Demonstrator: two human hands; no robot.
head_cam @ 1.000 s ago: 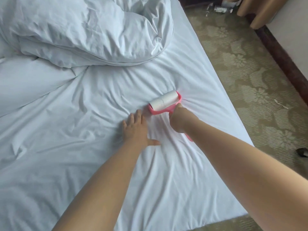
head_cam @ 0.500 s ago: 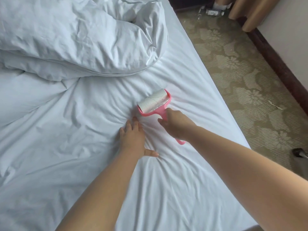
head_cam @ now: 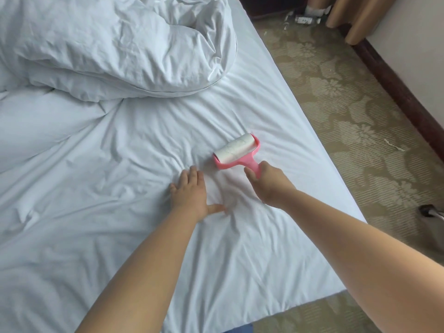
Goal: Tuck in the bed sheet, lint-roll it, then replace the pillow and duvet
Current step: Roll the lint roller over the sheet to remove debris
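Note:
A white bed sheet (head_cam: 101, 188), creased in many places, covers the mattress. A pink lint roller (head_cam: 236, 150) with a white sticky roll lies on the sheet near the bed's right side. My right hand (head_cam: 269, 186) grips its pink handle from behind. My left hand (head_cam: 192, 193) presses flat on the sheet just left of the roller, fingers straight and thumb spread. A white duvet (head_cam: 115, 44) is bunched up at the far left of the bed. No pillow is in view.
Patterned beige carpet (head_cam: 341, 97) runs along the bed's right edge. A dark wooden skirting board (head_cam: 403, 92) and a wall stand at the far right. Tan curtains (head_cam: 355, 18) and small litter lie at the top right. A dark object (head_cam: 430, 211) sits on the floor at the right edge.
The roller and my right hand slid left and toward me across the sheet, then out to the right again. My left hand stayed pressed on the sheet.

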